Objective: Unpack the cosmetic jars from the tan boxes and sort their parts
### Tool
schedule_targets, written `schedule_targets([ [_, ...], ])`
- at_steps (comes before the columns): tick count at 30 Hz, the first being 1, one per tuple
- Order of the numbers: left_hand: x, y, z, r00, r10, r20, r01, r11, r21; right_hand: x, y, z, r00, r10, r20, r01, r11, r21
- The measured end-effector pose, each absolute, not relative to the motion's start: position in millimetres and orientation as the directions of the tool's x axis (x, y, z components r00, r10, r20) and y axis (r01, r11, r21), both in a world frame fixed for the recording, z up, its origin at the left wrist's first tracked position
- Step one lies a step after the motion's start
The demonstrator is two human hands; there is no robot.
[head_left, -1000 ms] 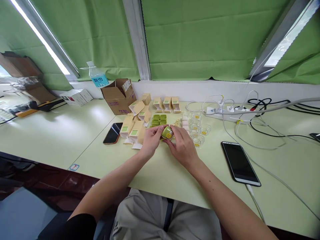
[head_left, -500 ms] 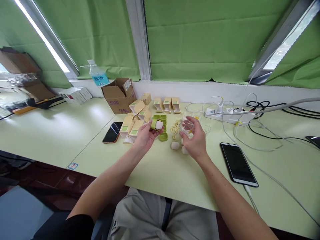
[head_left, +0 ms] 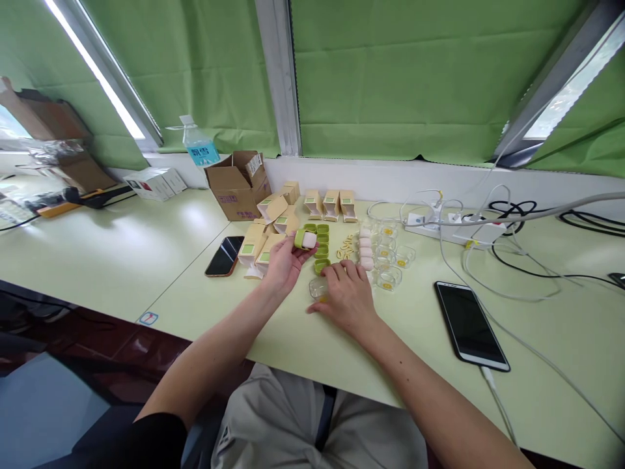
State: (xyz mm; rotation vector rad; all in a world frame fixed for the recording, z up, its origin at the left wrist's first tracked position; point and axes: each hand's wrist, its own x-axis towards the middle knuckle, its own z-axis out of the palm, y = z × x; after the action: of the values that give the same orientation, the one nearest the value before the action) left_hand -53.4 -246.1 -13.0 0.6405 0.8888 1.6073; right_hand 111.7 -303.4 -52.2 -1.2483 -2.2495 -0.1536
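My left hand (head_left: 287, 264) is closed around a small green square case (head_left: 299, 239) with a pale pink rounded block (head_left: 309, 240) in it, held above the table. Low over the tabletop, my right hand (head_left: 347, 293) grips a clear plastic cover (head_left: 317, 288) between thumb and fingers. Just beyond that hand stands a double column of green cups (head_left: 321, 250). Small yellow rings (head_left: 344, 247) lie to their right. Further right are a row of pale pink blocks (head_left: 366, 242) and several clear covers (head_left: 388, 278) with yellow spots.
Open cream paper boxes (head_left: 254, 241) crowd the left, and more small boxes (head_left: 331, 205) stand by the wall. A cardboard carton (head_left: 237, 195) is behind. One phone (head_left: 224, 256) lies left; another phone (head_left: 471, 326), cabled, lies right. White cables run from a power strip (head_left: 454, 228).
My right hand has brought the clear cover left and down to the tabletop, uncovering the pink blocks and other covers. My left hand still holds the green case.
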Motion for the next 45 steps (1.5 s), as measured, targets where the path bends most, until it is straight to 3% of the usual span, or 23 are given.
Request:
schedule_targets([
  [6,-52,-250,-11,-0.199,0.978,-0.060,-0.530,-0.056,0.846,124,-300,-43,-0.380,0.751,0.539,0.818,0.546,-0.183],
  [11,-51,-255,-8,-0.147,0.987,-0.070,-0.413,0.003,0.911,160,-284,-16,-0.084,0.519,0.850,0.712,0.628,-0.313],
  [14,-47,-261,-7,-0.060,0.996,-0.064,-0.318,0.041,0.947,166,-281,-13,-0.198,0.351,0.915,0.652,0.744,-0.145],
  [17,-41,-267,-6,-0.027,0.999,-0.041,-0.240,0.033,0.970,154,-286,-18,-0.402,0.270,0.875,0.589,0.808,0.021],
  [23,-34,-274,-7,0.030,0.999,-0.013,-0.101,0.016,0.995,143,-292,-20,-0.424,0.217,0.880,0.559,0.827,0.065],
  [25,-36,-276,-7,0.034,0.996,0.081,-0.041,-0.080,0.996,146,-291,-19,-0.406,0.201,0.891,0.567,0.820,0.073],
  [29,-43,-280,-7,0.188,0.865,0.464,0.154,-0.493,0.856,151,-289,-18,-0.349,0.256,0.901,0.619,0.786,0.016],
  [32,-45,-281,-11,0.337,0.745,0.576,0.329,-0.666,0.669,152,-287,-20,-0.315,0.295,0.902,0.632,0.775,-0.033],
  [37,-41,-280,-13,0.371,0.714,0.593,0.507,-0.691,0.515,151,-287,-22,-0.296,0.395,0.870,0.612,0.777,-0.144],
  [45,-34,-278,-17,0.272,0.761,0.590,0.678,-0.586,0.444,137,-294,-20,-0.229,0.505,0.832,0.583,0.756,-0.298],
])
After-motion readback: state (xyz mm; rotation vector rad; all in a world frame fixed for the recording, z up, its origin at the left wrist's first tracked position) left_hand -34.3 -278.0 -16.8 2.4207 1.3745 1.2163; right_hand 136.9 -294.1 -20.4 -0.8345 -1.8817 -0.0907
